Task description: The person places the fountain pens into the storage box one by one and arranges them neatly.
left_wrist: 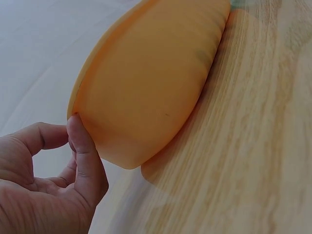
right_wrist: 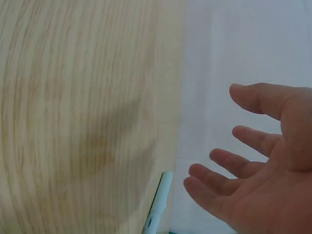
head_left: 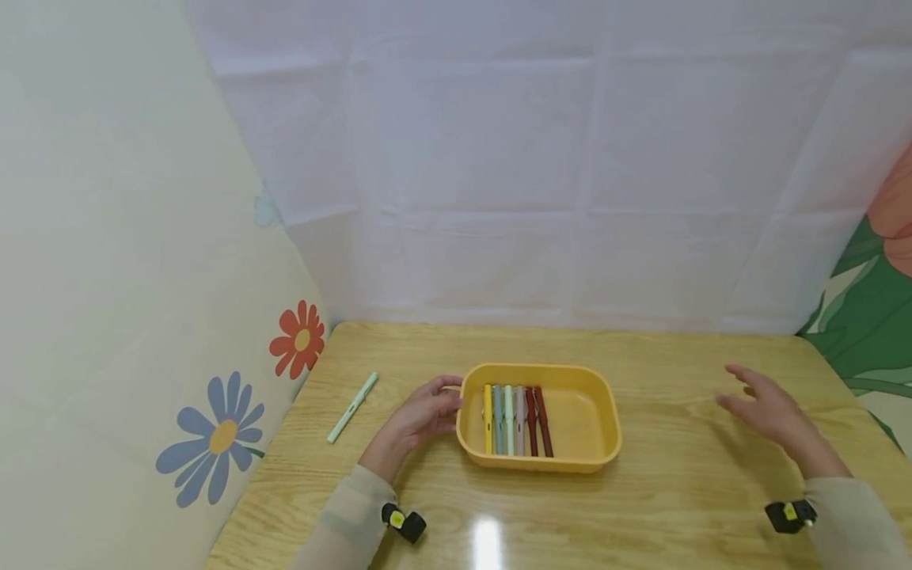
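Note:
A yellow plastic tray [head_left: 584,419] sits on the table in the head view. Several capped pens lie side by side in its left part: a yellow pen [head_left: 488,419], a blue-grey one, a mint one, a pale mauve one and dark red pens [head_left: 545,423]. At the tray's left end my left hand [head_left: 423,416] pinches the rim; the left wrist view shows thumb and finger at the tray's edge [left_wrist: 146,83]. Off to the tray's right, my right hand [head_left: 769,408] hovers above the table with fingers spread, holding nothing.
Left of my left hand, a mint pen [head_left: 352,408] lies alone on the wooden table [head_left: 677,507]. The right wrist view shows a pale blue-green pen [right_wrist: 158,202] below the right hand's fingers. White cloth [head_left: 484,198] hangs behind the table; a flower-patterned wall [head_left: 142,277] stands left.

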### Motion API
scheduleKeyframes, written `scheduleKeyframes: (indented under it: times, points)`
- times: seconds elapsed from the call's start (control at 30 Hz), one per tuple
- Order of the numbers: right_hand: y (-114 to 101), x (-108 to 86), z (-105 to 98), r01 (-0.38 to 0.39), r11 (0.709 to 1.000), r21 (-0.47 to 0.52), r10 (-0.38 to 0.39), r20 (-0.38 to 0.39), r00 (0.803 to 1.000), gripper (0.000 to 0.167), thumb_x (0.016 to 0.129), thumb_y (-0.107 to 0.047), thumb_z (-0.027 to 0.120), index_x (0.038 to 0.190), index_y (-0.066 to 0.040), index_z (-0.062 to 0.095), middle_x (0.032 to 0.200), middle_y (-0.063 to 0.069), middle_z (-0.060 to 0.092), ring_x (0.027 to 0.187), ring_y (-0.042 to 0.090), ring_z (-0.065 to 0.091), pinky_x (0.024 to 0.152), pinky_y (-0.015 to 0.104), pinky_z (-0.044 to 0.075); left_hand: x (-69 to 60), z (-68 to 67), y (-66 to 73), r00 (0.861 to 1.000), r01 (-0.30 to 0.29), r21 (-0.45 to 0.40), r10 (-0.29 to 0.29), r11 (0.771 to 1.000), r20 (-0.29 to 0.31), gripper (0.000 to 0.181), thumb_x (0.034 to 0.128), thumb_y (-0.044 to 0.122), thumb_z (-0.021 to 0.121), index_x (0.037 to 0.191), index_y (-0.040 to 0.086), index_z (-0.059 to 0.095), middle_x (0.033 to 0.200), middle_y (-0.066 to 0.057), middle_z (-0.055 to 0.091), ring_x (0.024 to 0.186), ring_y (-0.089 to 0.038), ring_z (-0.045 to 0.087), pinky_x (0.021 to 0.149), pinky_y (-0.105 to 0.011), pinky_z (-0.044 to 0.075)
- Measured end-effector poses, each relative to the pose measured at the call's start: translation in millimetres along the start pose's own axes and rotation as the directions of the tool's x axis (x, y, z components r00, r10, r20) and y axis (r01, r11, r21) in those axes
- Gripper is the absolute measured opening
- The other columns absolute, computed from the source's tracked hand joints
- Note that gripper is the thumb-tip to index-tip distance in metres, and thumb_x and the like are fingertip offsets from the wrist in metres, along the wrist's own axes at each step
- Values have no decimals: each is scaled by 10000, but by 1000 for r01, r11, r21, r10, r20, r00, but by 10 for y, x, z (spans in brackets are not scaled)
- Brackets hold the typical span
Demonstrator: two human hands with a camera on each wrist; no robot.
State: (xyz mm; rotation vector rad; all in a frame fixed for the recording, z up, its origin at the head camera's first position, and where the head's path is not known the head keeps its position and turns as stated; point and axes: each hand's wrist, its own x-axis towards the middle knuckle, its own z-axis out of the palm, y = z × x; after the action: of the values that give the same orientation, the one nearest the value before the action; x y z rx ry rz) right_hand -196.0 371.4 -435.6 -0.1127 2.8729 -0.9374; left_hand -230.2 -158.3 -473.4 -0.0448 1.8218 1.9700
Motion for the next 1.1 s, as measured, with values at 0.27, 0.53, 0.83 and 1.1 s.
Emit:
scheduleKeyframes:
  times: [0.27,0.53,0.83,1.1]
  points:
    - [191,13,10,16,998,-58,-22,-111,994,623,1052,-245,516,1478,146,284,1417,493,267,1257,675,294,973,760,314,-6,-2,-4,1000,-19,-6,19,1000,16,478,950,20,568,1406,-9,430,1073,-72,647,843,-141,645,641,-266,570]
    - [371,51,14,38,992,-121,-56,-155,986,560,1024,-128,538,1413,209,317,1340,516,314,1213,669,330,978,740,323,-16,-8,2,1000,-19,11,18,1000,18,488,956,29,567,1421,-8,424,1117,-101,648,872,-153,649,665,-278,573]
    - [519,80,35,17,989,-150,-42,-162,986,560,989,-88,539,1398,225,317,1319,516,325,1189,673,342,975,749,328,-31,7,27,1000,-15,-10,15,1000,3,478,945,20,567,1405,2,437,1096,-90,641,858,-157,644,655,-277,569]
    - [669,109,-1,-48,983,-178,27,-119,993,603,1005,-166,490,1426,211,280,1343,512,291,1208,688,309,984,757,323,-37,15,31,1000,-9,3,9,1000,3,478,951,30,565,1410,5,433,1092,-88,643,862,-150,641,660,-277,567]
